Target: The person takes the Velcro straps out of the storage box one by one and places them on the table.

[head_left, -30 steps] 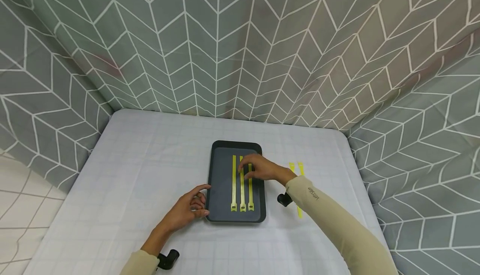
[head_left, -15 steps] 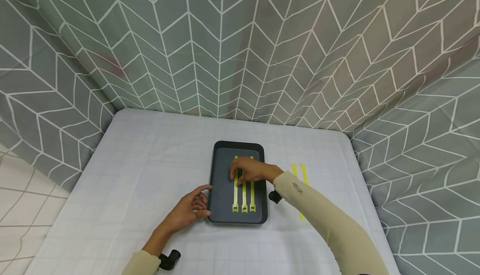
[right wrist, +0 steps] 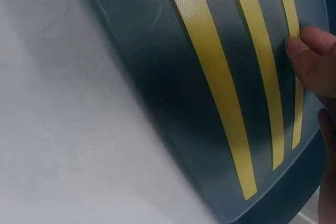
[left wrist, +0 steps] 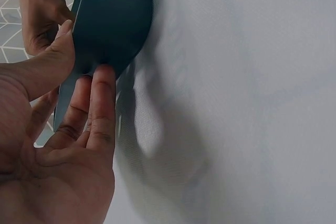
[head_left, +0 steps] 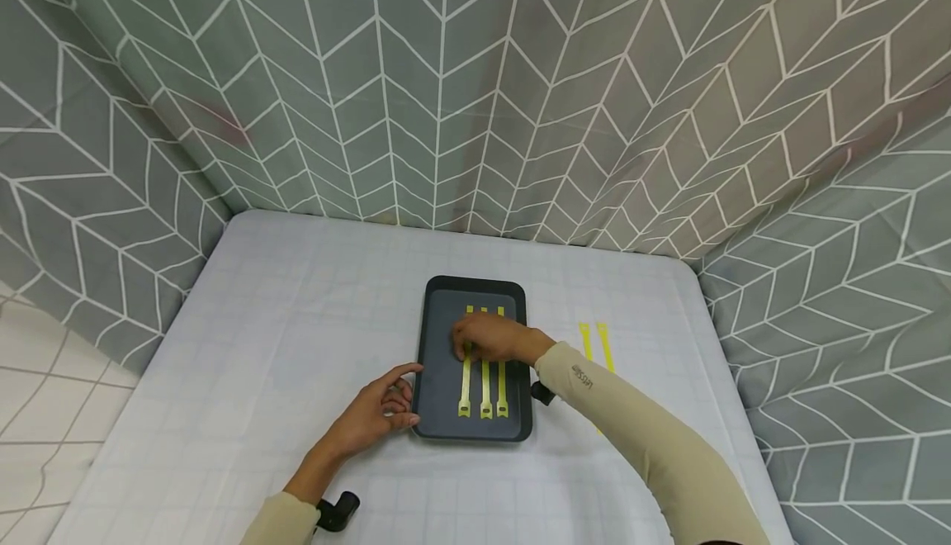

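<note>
Yellow straps [head_left: 486,388] were the items inspected: three lay lengthwise on the floor of the dark tray [head_left: 438,338], side by side and apart, slotted ends towards the tray's near end.

At the near half of the tray's left side stood the left hand [head_left: 371,413]. Its thumb and fingers were apart, touching the side wall with no clamp evident. Judged risk: contact this light could let the tray slide or turn on the white cloth [head_left: 319,322] if sideways force came from the opposite side.

Over the tray's far half, the right hand [head_left: 486,336] reached in from the right. Its thumb and finger were together on the leftmost strap [right wrist: 297,93] — pinched at the edges, per the right wrist view. Both other straps passed beneath that hand. Judged risk: its palm or knuckles could drag them out of line, and an off-axis tug could skew or bend the pinched one, which appeared thin and flexible. The black wrist device [head_left: 542,393], just beside the tray's right wall, could knock it if the wrist dropped.

Right of the tray, two loose straps [head_left: 605,347] lay on the cloth, partly hidden by the sleeve [head_left: 631,413] — a low forearm sweep could scatter them.

Beyond the tray's far end, the patterned curtain [head_left: 409,74] hung well apart, presenting no apparent hazard.
</note>
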A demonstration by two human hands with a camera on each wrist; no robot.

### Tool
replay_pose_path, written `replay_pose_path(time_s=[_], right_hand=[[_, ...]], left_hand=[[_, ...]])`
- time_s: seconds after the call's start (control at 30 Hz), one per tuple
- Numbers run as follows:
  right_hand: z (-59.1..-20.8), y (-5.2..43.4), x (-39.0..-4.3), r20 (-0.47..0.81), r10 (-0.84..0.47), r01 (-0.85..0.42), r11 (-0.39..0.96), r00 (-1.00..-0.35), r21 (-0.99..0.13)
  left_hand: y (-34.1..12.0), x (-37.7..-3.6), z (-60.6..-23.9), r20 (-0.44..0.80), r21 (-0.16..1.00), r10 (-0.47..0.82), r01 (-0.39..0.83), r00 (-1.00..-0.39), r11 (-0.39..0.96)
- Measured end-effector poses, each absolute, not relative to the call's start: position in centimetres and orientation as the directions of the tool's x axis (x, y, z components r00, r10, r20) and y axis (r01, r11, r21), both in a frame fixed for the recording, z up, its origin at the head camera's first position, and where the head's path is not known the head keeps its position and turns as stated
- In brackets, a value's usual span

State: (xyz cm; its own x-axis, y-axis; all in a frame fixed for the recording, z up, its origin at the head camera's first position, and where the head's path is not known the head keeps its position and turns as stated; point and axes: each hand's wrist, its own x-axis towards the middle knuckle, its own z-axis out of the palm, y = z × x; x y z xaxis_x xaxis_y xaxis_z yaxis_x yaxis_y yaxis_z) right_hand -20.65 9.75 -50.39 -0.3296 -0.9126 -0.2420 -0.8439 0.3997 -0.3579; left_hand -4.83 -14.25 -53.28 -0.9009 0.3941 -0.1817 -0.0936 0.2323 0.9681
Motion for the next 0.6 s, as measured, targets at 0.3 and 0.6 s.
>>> replay_pose_path(time_s=[0.3, 0.6], right_hand=[[-50.5, 8.9, -19.8, -0.162, -0.946, -0.93, 0.309, -0.28, -0.199], [-50.5, 8.5, -19.1, -0.145, -0.955, -0.964, 0.264, -0.257, -0.025]], left_hand=[[-14.3, -4.8, -53.3, -0.186, 0.967, 0.388, -0.098, -0.903, 0.237], [-14.4, -4.8, -53.6, -0.179, 0.974, 0.405, -0.102, -0.897, 0.203]])
